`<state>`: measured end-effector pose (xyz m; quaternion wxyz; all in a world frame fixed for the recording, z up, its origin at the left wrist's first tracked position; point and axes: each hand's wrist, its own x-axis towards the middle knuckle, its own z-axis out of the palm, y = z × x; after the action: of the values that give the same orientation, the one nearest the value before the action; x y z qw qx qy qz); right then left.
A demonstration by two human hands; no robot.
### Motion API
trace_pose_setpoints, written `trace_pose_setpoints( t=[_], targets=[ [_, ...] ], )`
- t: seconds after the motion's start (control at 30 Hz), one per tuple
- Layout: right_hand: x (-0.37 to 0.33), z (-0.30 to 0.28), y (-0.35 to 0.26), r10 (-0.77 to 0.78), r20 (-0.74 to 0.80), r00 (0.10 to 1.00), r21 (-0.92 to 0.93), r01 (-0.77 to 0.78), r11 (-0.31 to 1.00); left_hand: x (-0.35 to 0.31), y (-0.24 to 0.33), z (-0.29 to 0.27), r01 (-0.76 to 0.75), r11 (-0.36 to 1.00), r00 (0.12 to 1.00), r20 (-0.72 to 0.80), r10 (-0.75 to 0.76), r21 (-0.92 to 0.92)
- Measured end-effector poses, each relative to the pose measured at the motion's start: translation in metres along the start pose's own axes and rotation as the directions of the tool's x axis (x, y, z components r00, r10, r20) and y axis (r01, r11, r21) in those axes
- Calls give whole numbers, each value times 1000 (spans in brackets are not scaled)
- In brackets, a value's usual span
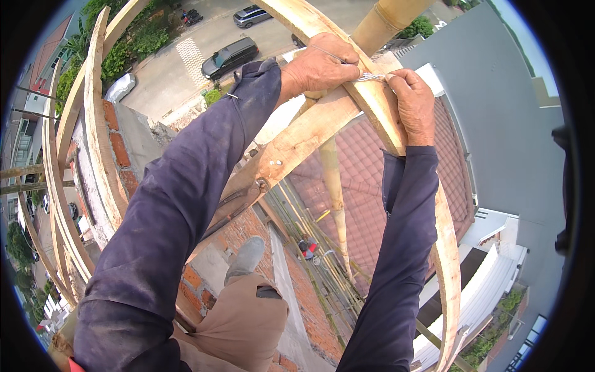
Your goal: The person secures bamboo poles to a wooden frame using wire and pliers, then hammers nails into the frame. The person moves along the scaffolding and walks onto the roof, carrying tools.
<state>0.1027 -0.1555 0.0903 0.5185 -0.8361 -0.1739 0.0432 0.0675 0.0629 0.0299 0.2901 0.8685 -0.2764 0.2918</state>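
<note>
Thin silvery wire (372,77) lies in several strands across a wooden beam (379,110), close to where this beam crosses a wide plank (310,130). My left hand (321,64) is closed around the wire on the beam's left side, and one strand sticks up over its fingers. From the right side, my right hand (414,106) pinches the other end of the wire between thumb and forefinger, its palm against the beam. A rusty tool that looks like pincers (238,201) rests along the plank, partly hidden by my left sleeve.
A thick bamboo pole (385,26) stands behind the joint. Below are a brick wall (248,229), bamboo scaffolding (316,266) and a tiled roof (384,204). My boot (246,255) is on the wall. Curved timbers (96,124) rise at left; a street with cars lies far below.
</note>
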Motion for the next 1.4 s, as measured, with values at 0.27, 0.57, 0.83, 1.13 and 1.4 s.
trace_pose_setpoints(
  t=[0.27, 0.57, 0.83, 1.13, 1.4],
  targets=[
    [6, -5, -33, -207, 348, 914, -675, 398, 621, -6, 2, 5, 81, 995, 996, 19, -82, 63],
    [-11, 9, -43, -189, 434, 881, -766, 471, 437, -5, 3, -1, 202, 971, 979, 63, -195, -130],
    [-30, 22, -16, -284, 234, 930, -775, 354, 523, 5, 11, -15, 197, 980, 966, 172, -195, 4],
    [-36, 35, -2, -517, 80, 852, -768, 384, 513, 75, 26, -29, 558, 809, 591, 596, -544, 184],
    [-35, 33, 2, -557, 78, 827, -762, 410, 502, 149, 16, 44, 40, 822, 407, 742, -532, 568]
  ],
)
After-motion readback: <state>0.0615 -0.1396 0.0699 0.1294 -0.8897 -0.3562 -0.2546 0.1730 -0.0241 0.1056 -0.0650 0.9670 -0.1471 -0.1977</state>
